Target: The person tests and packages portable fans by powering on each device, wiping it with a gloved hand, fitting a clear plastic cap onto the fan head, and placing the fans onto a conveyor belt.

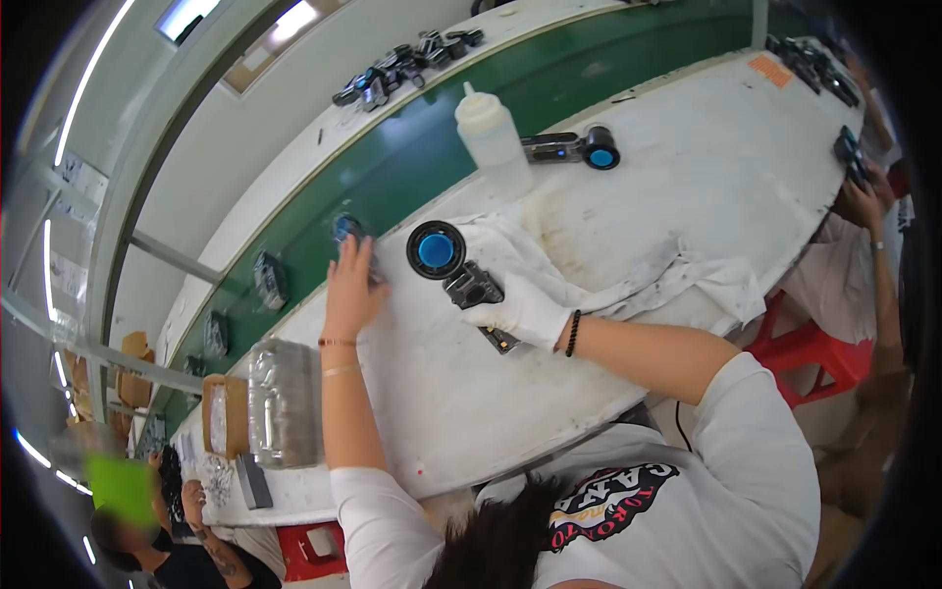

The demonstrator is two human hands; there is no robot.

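Note:
In the head view my right hand [530, 312], in a white glove, is closed around a black handheld device [473, 287]. The device has a round, black-rimmed head with a blue centre, tilted up to the left; its lower end sticks out below my fingers. My bare left hand [351, 294] stretches forward to the edge of the green belt, fingers extended over a similar dark device [346, 228] with some blue on it. My fingers partly hide that device. A white cloth [628, 294] lies rumpled beside and behind my gloved hand.
A translucent squeeze bottle [494, 142] stands beyond my hands, near another blue-centred device [579, 149]. Dark wrapped pieces [270, 280] lie along the green belt [392, 147]. A clear plastic container [285, 402] stands left. Co-workers sit at both ends; one hand [865, 201] holds a device.

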